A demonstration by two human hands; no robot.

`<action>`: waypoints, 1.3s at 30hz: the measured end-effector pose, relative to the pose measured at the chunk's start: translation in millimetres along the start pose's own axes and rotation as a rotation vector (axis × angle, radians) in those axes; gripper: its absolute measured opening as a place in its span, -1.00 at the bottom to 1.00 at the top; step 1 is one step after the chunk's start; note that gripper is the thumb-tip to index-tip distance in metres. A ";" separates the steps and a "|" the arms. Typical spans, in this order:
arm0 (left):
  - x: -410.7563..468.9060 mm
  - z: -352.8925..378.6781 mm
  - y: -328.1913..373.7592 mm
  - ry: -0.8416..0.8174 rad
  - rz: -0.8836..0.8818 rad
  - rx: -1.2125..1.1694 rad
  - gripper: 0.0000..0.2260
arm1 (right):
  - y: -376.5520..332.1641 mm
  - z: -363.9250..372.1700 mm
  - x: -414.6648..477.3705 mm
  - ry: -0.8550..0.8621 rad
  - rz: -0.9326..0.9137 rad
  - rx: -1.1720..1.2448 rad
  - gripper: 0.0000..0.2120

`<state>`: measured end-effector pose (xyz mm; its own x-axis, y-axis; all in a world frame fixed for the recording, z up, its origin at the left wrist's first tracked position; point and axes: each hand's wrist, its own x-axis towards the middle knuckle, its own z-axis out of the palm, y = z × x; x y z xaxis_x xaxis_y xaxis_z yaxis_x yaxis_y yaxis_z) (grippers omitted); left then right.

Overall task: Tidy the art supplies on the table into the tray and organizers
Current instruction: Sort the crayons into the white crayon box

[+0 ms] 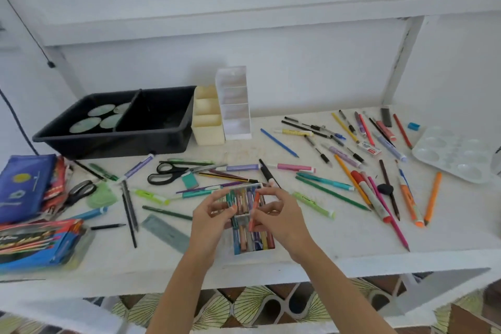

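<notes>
Near the surface (325, 247) front edge I see my left hand (214, 215) pinching a green crayon (230, 196), right hand (280, 215) pinching an orange crayon (253, 211) over the white crayon box (245, 185), loose pens (332, 192) scattered beyond, black tray (113, 142) and cream organizer (207, 131) back left.

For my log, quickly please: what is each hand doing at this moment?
Left hand: curled over the crayon box; grip cannot be told.
Right hand: pinches an orange crayon.
</notes>
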<state>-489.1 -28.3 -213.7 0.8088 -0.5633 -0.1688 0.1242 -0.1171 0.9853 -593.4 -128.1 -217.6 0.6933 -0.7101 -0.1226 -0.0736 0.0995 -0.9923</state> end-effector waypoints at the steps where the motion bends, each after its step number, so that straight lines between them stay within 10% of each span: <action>1: -3.2 -5.0 -1.8 0.005 0.004 0.009 -0.70 | 2.0 5.6 -2.5 0.001 -0.028 -0.040 -0.68; 21: -16.5 -32.7 -35.0 0.084 0.056 0.120 -0.67 | 48.9 44.5 -6.4 -0.073 -0.397 -0.715 -0.60; 27: -18.1 -33.1 -33.5 0.079 0.067 0.114 -0.68 | 69.4 46.1 -14.1 0.114 -0.712 -0.964 -0.92; 39: -20.5 -19.2 -33.2 0.086 0.214 0.500 -0.66 | 76.5 28.2 -28.8 0.052 -0.540 -1.246 -0.46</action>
<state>-498.7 2.8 -242.5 0.8328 -0.5506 0.0571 -0.3192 -0.3933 0.8623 -598.8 -80.3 -289.5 0.8162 -0.4875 0.3101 -0.4166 -0.8685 -0.2688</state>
